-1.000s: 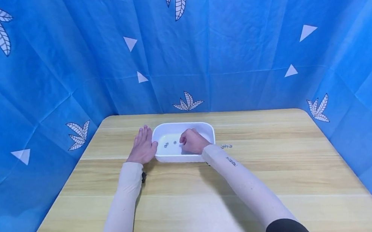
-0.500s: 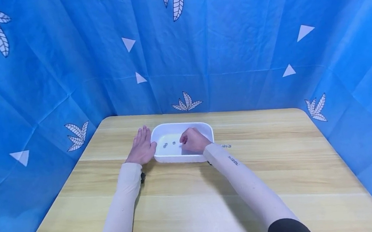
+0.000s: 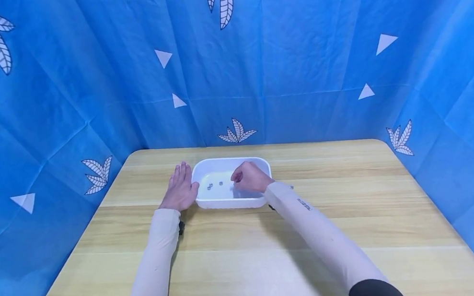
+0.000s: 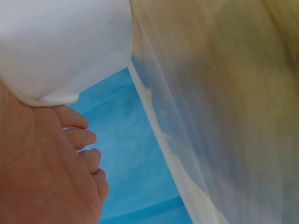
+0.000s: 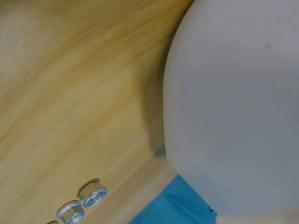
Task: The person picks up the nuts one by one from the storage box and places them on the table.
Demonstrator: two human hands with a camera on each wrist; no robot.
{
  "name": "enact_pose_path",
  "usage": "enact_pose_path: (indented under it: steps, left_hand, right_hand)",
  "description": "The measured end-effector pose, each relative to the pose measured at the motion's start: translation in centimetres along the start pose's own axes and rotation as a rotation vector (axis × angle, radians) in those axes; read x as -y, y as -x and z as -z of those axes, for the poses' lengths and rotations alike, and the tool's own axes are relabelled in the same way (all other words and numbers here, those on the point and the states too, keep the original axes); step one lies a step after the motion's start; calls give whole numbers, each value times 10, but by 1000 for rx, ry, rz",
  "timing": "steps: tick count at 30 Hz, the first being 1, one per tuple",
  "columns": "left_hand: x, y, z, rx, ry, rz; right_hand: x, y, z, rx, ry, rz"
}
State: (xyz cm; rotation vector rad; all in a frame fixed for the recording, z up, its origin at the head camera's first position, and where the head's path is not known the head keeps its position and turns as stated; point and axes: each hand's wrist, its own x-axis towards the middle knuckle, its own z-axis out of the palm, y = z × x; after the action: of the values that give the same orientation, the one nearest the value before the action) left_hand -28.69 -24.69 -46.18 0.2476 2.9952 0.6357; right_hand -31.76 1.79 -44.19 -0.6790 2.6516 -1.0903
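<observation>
A white rectangular plastic tray [image 3: 230, 204] sits on the wooden table. My left hand [image 3: 179, 190] lies along its left end with fingers straight; in the left wrist view, the palm is against the tray's edge. My right hand [image 3: 251, 178] reaches over the tray's right side, its fingers curled and fingertips low inside. Whether the fingertips hold anything, I cannot tell. Several small metal flange nuts [image 3: 221, 183] lie on the tray floor, left of that hand. Beyond the tray's right end, more flange nuts [image 5: 93, 193] rest in a row on the table, partly behind my right sleeve.
The pale wooden table [image 3: 232, 264] has rounded far corners. Blue cloth [image 3: 296, 55] with white leaf and triangle prints hangs along the back and both sides. My right forearm [image 3: 314, 226] crosses over the table's right half.
My right hand has shifted slightly right and lifted a little within the tray. Its sleeve now covers more of the nuts on the table. My left hand has stayed in place.
</observation>
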Motion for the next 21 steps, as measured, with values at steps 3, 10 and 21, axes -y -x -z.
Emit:
enact_pose_path:
  steps: [3, 10, 21]
  left_hand:
    - [1, 0, -1, 1, 1, 1]
    - [-1, 1, 0, -9, 1, -7]
    - [-1, 0, 0, 1, -1, 1]
  right_hand:
    - [-2, 2, 2, -5, -27, 11]
    - [-5, 7, 9, -9, -70, 26]
    - [-12, 12, 19, -35, -163, 2]
